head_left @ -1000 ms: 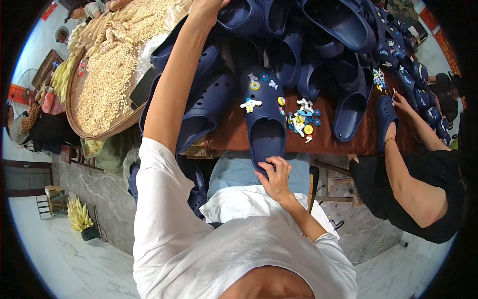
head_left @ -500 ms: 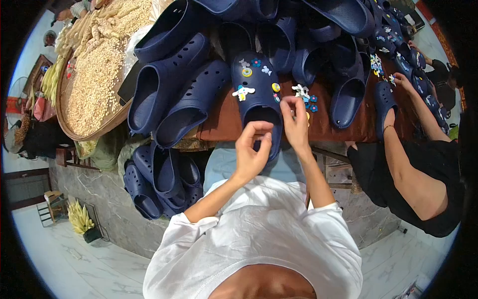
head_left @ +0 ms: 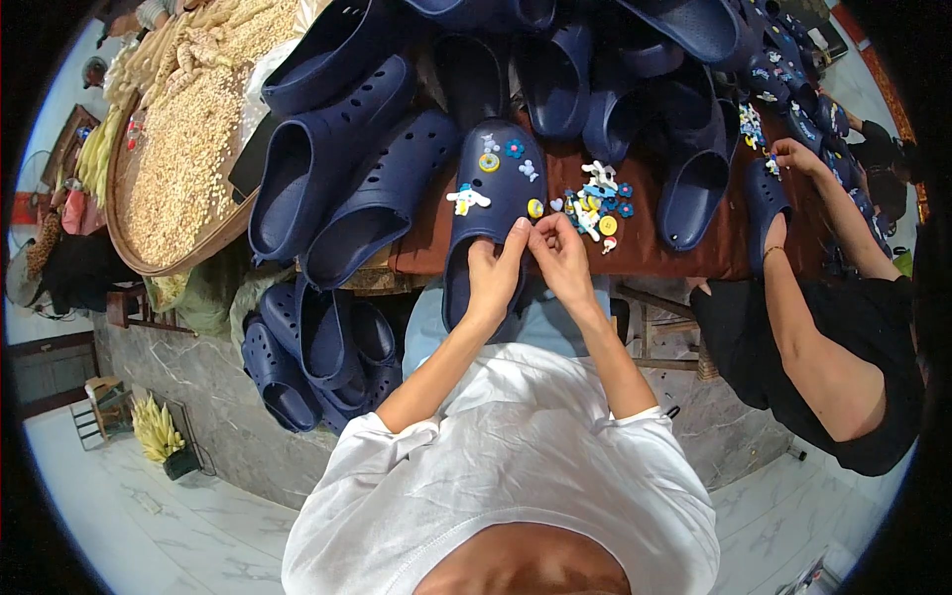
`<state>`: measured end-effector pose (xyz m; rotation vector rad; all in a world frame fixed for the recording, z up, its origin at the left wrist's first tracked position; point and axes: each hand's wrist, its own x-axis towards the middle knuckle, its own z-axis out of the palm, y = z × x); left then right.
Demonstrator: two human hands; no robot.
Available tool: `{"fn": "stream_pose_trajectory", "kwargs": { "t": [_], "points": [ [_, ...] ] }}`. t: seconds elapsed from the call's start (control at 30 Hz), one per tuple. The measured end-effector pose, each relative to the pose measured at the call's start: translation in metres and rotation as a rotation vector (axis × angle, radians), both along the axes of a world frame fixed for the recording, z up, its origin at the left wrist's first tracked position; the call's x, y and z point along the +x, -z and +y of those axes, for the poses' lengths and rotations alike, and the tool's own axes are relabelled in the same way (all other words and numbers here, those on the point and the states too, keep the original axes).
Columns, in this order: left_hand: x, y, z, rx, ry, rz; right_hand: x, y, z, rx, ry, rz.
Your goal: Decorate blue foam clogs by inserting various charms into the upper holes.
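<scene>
Nearest me, past the white T-shirt [head_left: 496, 436], the person's left hand [head_left: 493, 283] has its fingers tucked into the opening of a navy clog [head_left: 501, 188], thumb outside over the rim: a loosely closed grip. The right hand [head_left: 558, 256] meets it at the clog's right edge, thumb and fingertips drawn together; whether that grip has hold of anything I cannot tell.

The clog lies toe away from the person at the front edge of the bench [head_left: 650, 253], heel jutting over the edge. It looks like moulded foam: light, a little springy, smooth yet unlikely to slip, hard to damage. The rim of the opening seems the best hold, leaving the domed, perforated toe free. On that toe sit glossy, rubbery-looking charms: a white figure [head_left: 467, 199], a blue flower [head_left: 514, 149], a yellow-edged ring.

Just right of it, a small heap of charms [head_left: 600, 203] lies on matt brown cloth; pieces so small want a fingertip pinch. More plain matt clogs [head_left: 382, 213] lean to the left, and others are piled behind.

Farther left, a round woven tray [head_left: 149, 266] holds pale, grainy kernels [head_left: 183, 164]. Off to the right, a co-worker's hand [head_left: 793, 156] is at another navy clog [head_left: 764, 203].
</scene>
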<state>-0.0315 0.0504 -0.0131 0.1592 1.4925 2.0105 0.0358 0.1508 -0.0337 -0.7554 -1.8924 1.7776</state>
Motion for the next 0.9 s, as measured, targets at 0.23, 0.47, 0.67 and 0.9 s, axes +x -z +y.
{"fn": "stream_pose_trajectory", "kwargs": {
  "t": [0.23,0.47,0.67,0.9],
  "points": [
    [0.010,-0.011,-0.004,0.048,-0.118,0.005,0.005,-0.006,0.001,0.242,-0.070,-0.227],
    [0.011,0.004,-0.011,-0.106,-0.068,-0.055,0.001,-0.022,-0.007,0.533,-0.087,-0.281],
    [0.009,0.014,-0.009,-0.170,-0.109,-0.010,-0.001,-0.015,-0.005,0.698,-0.078,-0.200],
    [0.010,0.007,-0.005,-0.116,-0.110,0.029,0.018,0.008,0.004,0.542,0.063,-0.142]
  ]
}}
